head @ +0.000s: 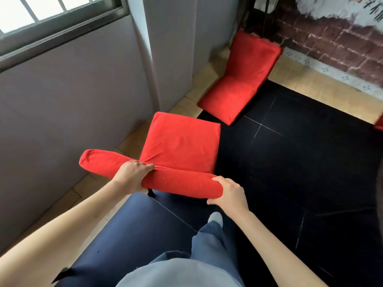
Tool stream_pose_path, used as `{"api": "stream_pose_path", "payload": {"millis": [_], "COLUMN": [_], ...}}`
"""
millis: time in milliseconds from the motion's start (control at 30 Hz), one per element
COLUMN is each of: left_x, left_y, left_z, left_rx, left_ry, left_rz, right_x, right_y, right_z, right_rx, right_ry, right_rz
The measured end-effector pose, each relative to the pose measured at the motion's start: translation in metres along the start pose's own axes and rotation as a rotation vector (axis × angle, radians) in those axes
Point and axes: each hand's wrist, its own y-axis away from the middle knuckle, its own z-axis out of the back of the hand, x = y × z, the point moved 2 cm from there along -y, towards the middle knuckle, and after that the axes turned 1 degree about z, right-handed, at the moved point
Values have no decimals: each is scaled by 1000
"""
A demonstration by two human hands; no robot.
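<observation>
Red chair (182, 141) held up over the floor (290, 162) near the wall (62, 100): left grip (130, 175) pinching bunched fabric at the fold, right grip (228, 195) curled round the end of the padded back. Risky, could swing open or slide out, with only loose cloth pinched on the left. Might also bump the second chair (244, 79) ahead.

Blurred dark characters (373, 9) on the painted wall (331, 41), none legible.
</observation>
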Motion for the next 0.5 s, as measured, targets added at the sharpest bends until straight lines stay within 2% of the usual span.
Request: {"api": "stream_pose_path", "payload": {"millis": [167,500], "left_x": [2,-9], "left_y": [15,4], "left_z": [-2,11], "left_rx": [-34,18], "left_ry": [-30,-73], "left_rz": [17,-31], "right_x": [11,3], "right_y": [9,29], "right_z": [-2,-8], "right_rx": [-2,-30], "right_ry": [15,11], "right_rz": [-11,-65]}}
